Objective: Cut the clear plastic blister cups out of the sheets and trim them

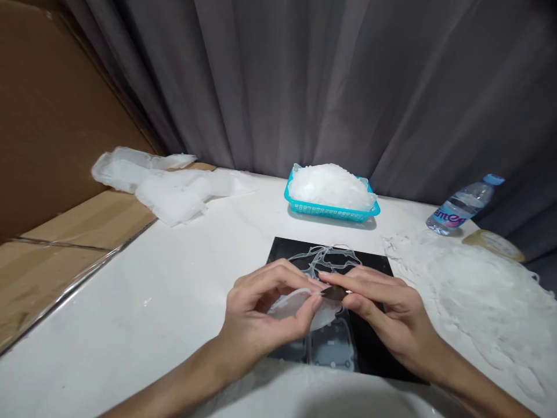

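Note:
Between thumb and fingers, my left hand (pixel 270 302) pinches a thin, translucent white plastic piece (pixel 322 316) with a rounded edge. My right hand (pixel 383 302) is closed on a small dark, pointed blade (pixel 334 292), whose tip touches the piece's edge by my left fingertips. Its handle, if any, is hidden by my fingers. Beneath both hands lies a black mat (pixel 374 342). On it are thin clear plastic strips (pixel 324 255) in a tangle and flat translucent molded pieces (pixel 333 342), partly covered by my left hand.
A blue basket (pixel 333 213) heaped with white translucent pieces stands at the back. Stacked white sheets (pixel 169 186) lie back left beside cardboard boxes (pixel 78 220). Right, a pile of clear plastic scraps (pixel 491 307) spreads near a water bottle (pixel 463 203) and a tape roll (pixel 494 244).

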`<state>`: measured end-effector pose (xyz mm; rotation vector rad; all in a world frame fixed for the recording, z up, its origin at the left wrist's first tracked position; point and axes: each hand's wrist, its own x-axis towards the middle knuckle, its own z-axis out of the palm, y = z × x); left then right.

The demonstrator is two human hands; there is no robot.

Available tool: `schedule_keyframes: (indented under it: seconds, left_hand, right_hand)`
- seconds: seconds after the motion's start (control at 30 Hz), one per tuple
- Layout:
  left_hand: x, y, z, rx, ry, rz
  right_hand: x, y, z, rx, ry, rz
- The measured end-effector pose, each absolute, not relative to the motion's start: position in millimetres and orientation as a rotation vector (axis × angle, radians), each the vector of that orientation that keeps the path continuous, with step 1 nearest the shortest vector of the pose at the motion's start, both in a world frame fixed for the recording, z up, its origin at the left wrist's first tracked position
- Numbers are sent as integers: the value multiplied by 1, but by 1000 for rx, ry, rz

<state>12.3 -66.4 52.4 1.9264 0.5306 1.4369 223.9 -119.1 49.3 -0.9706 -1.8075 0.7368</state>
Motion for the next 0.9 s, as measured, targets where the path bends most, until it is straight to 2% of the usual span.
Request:
schedule_keyframes:
  seconds: [0.9]
  left_hand:
    - [13, -68, 55, 1926, 449, 1459]
  right_hand:
    - [226, -122, 48, -925, -1857, 610]
